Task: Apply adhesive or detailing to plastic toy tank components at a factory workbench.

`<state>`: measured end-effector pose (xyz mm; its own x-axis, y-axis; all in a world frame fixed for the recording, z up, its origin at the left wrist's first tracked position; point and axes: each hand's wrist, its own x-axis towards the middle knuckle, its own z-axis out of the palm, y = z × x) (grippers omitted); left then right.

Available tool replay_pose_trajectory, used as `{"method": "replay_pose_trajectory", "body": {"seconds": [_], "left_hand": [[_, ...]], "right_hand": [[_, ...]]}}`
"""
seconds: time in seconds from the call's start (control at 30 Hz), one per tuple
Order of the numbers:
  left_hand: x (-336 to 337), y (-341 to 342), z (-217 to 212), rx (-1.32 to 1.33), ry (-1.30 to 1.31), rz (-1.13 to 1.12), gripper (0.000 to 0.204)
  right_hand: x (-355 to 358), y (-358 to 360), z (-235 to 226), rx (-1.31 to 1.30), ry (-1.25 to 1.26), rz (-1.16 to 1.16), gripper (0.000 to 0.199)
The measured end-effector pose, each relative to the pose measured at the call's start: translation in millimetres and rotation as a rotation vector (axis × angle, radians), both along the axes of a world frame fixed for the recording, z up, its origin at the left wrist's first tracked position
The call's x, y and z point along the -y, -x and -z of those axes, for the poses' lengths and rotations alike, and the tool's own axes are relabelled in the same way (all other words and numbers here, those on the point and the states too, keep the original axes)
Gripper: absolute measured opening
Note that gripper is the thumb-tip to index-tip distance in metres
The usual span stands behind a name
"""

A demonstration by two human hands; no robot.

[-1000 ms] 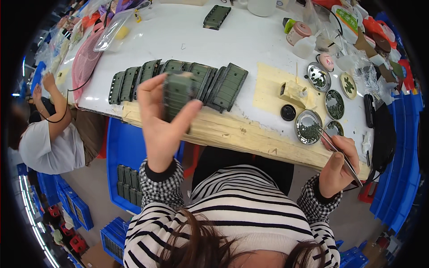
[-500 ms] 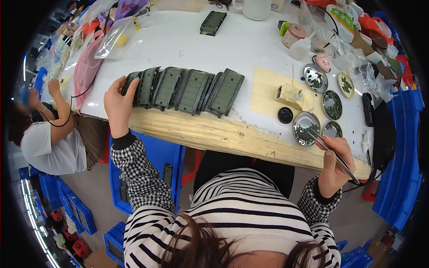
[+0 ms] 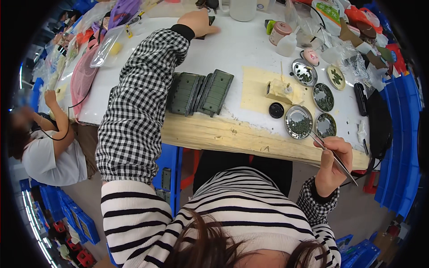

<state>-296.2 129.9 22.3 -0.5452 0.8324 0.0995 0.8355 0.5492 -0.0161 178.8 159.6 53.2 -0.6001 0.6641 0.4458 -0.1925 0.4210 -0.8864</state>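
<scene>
At the far side of the table, my left hand (image 3: pixel 196 23) is closed over a dark green panel (image 3: pixel 212 20), which it mostly covers. My right hand (image 3: pixel 331 165) holds metal tweezers (image 3: pixel 340 164) near the front edge. Their tips reach the rim of a round metal dish (image 3: pixel 298 122) filled with tiny dark green pieces. Ridged, slightly curved green panels (image 3: pixel 216 91) stand in a leaning row in front of me. My left sleeve hides the row's left part.
Further dishes of small green parts (image 3: pixel 322 97) stand at the right, beside a small black lid (image 3: pixel 276 110) and a yellowish block (image 3: pixel 281 91) on a cream sheet. A white jug (image 3: pixel 243 10) stands at the back. Another person (image 3: pixel 51 147) sits at the left.
My left hand has left the panel row's left end and reached far forward onto the separate green panel. My right hand keeps the tweezers at the dish.
</scene>
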Motion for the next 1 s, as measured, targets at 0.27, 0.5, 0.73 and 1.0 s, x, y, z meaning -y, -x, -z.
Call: {"method": "replay_pose_trajectory", "body": {"seconds": [0.27, 0.5, 0.73, 1.0], "left_hand": [[63, -67, -40, 0.311, -0.505, 0.247, 0.085], [324, -149, -7, -0.264, -1.482, -0.502, 0.023], [344, -237, 199, 0.125, -0.591, -0.504, 0.053], [334, -194, 249, 0.063, -0.198, -0.502, 0.076]], "right_hand": [[-8, -7, 11, 0.122, -0.131, 0.127, 0.025], [-4, 4, 18, 0.124, -0.206, 0.064, 0.043], [29, 12, 11, 0.056, -0.218, 0.003, 0.045], [58, -24, 1, 0.041, -0.314, -0.041, 0.037]]}}
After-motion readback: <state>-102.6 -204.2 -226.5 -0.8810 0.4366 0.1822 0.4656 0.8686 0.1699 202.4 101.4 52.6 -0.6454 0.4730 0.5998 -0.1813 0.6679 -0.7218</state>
